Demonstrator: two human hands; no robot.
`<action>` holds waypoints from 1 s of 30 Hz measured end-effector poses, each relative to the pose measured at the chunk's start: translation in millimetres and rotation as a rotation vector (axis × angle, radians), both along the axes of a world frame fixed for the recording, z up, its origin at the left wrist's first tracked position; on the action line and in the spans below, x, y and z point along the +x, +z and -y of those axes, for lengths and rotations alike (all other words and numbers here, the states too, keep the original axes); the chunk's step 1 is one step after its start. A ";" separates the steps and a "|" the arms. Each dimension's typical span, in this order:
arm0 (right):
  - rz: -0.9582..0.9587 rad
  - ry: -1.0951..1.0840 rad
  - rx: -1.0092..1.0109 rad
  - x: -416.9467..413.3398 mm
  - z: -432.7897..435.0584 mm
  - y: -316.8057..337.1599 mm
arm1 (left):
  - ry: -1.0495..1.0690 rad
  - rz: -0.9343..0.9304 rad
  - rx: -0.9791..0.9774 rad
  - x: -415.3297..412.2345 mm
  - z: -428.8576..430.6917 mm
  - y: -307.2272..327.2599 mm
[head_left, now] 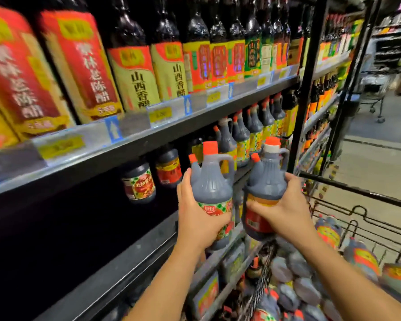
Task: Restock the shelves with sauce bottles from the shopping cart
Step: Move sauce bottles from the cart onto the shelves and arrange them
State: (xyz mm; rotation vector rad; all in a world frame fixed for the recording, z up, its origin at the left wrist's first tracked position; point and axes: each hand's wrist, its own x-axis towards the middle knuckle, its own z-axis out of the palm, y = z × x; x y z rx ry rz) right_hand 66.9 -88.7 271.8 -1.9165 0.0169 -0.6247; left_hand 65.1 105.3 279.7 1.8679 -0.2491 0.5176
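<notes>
Left hand (196,218) clasps one sauce jug (212,181), right hand (285,212) the second jug (266,181), round the belly; probably heavy, slick.

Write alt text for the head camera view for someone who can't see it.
The left hand grips one orange-capped sauce jug and the right hand a second jug, both held before a partly stocked shelf. More jugs lie in the shopping cart below right; tall vinegar bottles line the shelf above.
</notes>
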 end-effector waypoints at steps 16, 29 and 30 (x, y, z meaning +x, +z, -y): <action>-0.018 0.345 0.031 96.6 -106.4 -7.7 | 0.474 -0.019 -0.031 35.7 -84.8 -14.4; 0.004 0.485 0.019 153.0 -133.2 -8.7 | 0.518 -0.053 0.011 69.1 -87.9 -30.0; 0.011 0.493 0.022 155.9 -134.3 -9.8 | 0.527 -0.042 0.016 71.4 -87.1 -30.9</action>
